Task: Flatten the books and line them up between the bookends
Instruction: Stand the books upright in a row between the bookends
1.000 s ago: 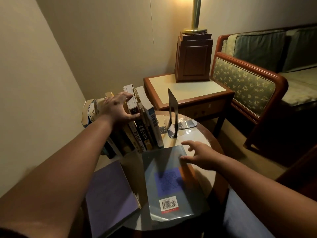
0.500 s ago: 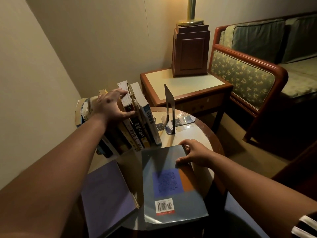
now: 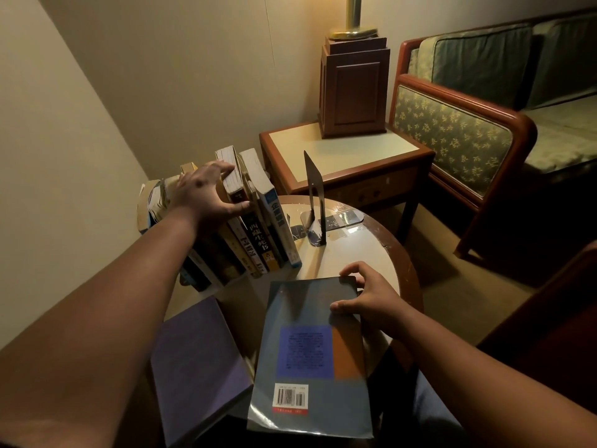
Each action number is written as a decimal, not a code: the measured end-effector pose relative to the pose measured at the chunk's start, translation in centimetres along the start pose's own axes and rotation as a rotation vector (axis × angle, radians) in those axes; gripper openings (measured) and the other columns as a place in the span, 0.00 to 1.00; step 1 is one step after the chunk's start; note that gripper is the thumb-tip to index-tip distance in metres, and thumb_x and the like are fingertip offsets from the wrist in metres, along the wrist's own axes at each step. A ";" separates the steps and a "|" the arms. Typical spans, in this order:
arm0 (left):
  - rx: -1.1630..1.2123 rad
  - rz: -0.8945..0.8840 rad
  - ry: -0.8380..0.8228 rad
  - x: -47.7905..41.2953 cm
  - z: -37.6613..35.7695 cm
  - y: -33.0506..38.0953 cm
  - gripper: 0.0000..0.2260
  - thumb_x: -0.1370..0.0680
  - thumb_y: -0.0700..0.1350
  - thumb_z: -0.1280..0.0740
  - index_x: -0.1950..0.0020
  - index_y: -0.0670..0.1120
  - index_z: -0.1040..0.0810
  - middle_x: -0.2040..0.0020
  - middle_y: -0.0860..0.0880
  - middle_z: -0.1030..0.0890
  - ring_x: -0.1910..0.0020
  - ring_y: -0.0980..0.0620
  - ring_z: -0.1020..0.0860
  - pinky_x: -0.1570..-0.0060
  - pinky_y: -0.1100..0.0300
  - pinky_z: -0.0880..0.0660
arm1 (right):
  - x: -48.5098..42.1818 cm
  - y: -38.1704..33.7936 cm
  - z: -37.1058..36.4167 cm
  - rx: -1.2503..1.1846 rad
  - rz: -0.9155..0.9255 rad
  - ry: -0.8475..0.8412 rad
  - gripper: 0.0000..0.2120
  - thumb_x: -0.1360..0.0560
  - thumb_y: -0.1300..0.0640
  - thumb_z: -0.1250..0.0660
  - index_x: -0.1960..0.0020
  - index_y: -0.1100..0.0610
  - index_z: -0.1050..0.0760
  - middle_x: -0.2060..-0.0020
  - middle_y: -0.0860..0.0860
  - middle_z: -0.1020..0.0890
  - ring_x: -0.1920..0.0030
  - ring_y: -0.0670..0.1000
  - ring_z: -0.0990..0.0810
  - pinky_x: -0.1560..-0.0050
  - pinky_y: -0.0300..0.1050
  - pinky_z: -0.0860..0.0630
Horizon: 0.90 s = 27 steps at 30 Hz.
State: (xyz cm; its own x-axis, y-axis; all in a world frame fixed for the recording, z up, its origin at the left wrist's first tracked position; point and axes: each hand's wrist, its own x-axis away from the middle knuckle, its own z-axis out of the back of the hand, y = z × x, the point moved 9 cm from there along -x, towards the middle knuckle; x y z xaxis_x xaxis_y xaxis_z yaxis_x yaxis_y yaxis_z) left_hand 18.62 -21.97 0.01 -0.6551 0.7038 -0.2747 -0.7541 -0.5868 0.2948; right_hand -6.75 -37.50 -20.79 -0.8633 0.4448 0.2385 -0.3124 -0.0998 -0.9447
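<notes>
Left hand (image 3: 203,195) is clasped over the leaning row (image 3: 258,227) at ten o'clock; the grey book (image 3: 310,350) is pinched at its far corner by the right hand (image 3: 371,299), likely to be stood upright next.

Beige corner walls (image 3: 161,76), a wooden side table (image 3: 355,150) under a brass lamp (image 3: 352,30), green patterned sofa (image 3: 452,137), tan carpet (image 3: 452,302).

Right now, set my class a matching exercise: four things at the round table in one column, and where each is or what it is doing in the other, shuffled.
1 left hand
2 right hand
3 bookend
4 purple book

a lies flat at the table's near left edge
b stands upright, apart from the row of books
c grips the grey book's far corner
d holds the tops of the row of books

Pairs: 1-d, 2-c, 3-b, 4-a
</notes>
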 end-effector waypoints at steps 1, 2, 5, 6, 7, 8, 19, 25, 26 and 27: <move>-0.008 0.001 0.005 0.0 0.0 0.1 0.39 0.33 0.63 0.25 0.27 0.50 0.33 0.27 0.46 0.32 0.29 0.40 0.33 0.32 0.43 0.38 | 0.1 -0.4 0.0 -0.042 0.000 -0.015 0.28 0.35 0.59 0.19 0.41 0.48 0.29 0.43 0.54 0.26 0.45 0.57 0.22 0.54 0.48 0.16; -0.013 -0.001 0.013 0.0 0.1 0.2 0.37 0.32 0.60 0.25 0.27 0.50 0.33 0.26 0.46 0.32 0.29 0.40 0.33 0.32 0.43 0.38 | 0.2 -0.9 0.1 -0.069 0.011 -0.018 0.26 0.34 0.60 0.20 0.41 0.49 0.28 0.43 0.54 0.26 0.45 0.57 0.22 0.56 0.47 0.16; -0.021 -0.004 0.017 0.0 0.2 0.3 0.36 0.31 0.58 0.25 0.27 0.50 0.33 0.26 0.46 0.32 0.29 0.40 0.33 0.31 0.42 0.39 | 0.8 -3.3 0.7 -0.111 0.105 0.025 0.22 0.32 0.61 0.21 0.42 0.51 0.25 0.44 0.54 0.25 0.47 0.56 0.21 0.59 0.44 0.18; -0.020 -0.003 0.009 0.0 0.1 0.2 0.36 0.31 0.59 0.25 0.27 0.50 0.33 0.26 0.46 0.32 0.29 0.40 0.34 0.31 0.42 0.39 | 1.0 -4.1 1.0 -0.109 0.145 0.044 0.21 0.32 0.61 0.21 0.42 0.52 0.24 0.45 0.53 0.25 0.48 0.56 0.21 0.59 0.44 0.17; -0.017 -0.004 0.000 0.0 0.1 0.2 0.37 0.32 0.61 0.25 0.27 0.50 0.33 0.26 0.46 0.32 0.29 0.40 0.33 0.31 0.41 0.39 | 1.1 -5.0 1.4 -0.100 0.185 0.059 0.21 0.32 0.61 0.21 0.42 0.52 0.24 0.45 0.52 0.25 0.48 0.56 0.21 0.59 0.45 0.17; -0.008 0.001 -0.010 0.0 0.0 0.0 0.39 0.33 0.63 0.26 0.27 0.50 0.33 0.26 0.46 0.32 0.29 0.40 0.33 0.30 0.41 0.38 | 1.2 -5.9 1.8 -0.089 0.219 0.071 0.20 0.31 0.61 0.22 0.42 0.52 0.23 0.44 0.52 0.25 0.48 0.56 0.20 0.58 0.46 0.17; -0.030 -0.005 -0.020 -0.2 -0.2 -0.5 0.46 0.40 0.74 0.39 0.27 0.52 0.33 0.27 0.48 0.31 0.30 0.41 0.31 0.31 0.42 0.37 | 3.3 -16.3 8.5 0.154 0.533 0.369 0.22 0.31 0.59 0.21 0.40 0.51 0.22 0.47 0.48 0.21 0.49 0.49 0.19 0.62 0.42 0.17; -0.034 -0.017 -0.010 -0.2 -0.2 -0.2 0.43 0.38 0.68 0.34 0.27 0.49 0.33 0.26 0.46 0.32 0.30 0.40 0.32 0.31 0.41 0.38 | 5.4 -20.1 9.6 0.263 0.751 0.520 0.19 0.30 0.60 0.22 0.42 0.52 0.23 0.44 0.44 0.22 0.42 0.47 0.22 0.54 0.43 0.17; -0.034 -0.014 -0.017 -0.2 -0.3 -0.3 0.44 0.38 0.69 0.34 0.27 0.49 0.34 0.26 0.46 0.32 0.29 0.40 0.32 0.30 0.41 0.39 | 5.7 -20.1 9.5 0.291 0.788 0.539 0.19 0.30 0.60 0.22 0.42 0.52 0.23 0.43 0.46 0.22 0.40 0.48 0.23 0.52 0.43 0.18; -0.035 -0.013 -0.024 -0.3 -0.3 -0.3 0.44 0.38 0.69 0.34 0.26 0.49 0.34 0.26 0.46 0.32 0.29 0.40 0.32 0.30 0.41 0.39 | 5.9 -20.0 9.5 0.313 0.805 0.554 0.18 0.30 0.60 0.22 0.43 0.53 0.23 0.42 0.48 0.22 0.40 0.49 0.23 0.51 0.44 0.18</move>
State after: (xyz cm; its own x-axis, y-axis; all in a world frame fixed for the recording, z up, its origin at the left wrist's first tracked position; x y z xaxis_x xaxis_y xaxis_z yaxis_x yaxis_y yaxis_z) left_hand 19.04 -22.08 -0.29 -0.6444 0.7207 -0.2557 -0.7639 -0.5910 0.2591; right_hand -9.34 -41.31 1.62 -0.5827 0.4840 -0.6528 0.1207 -0.7428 -0.6585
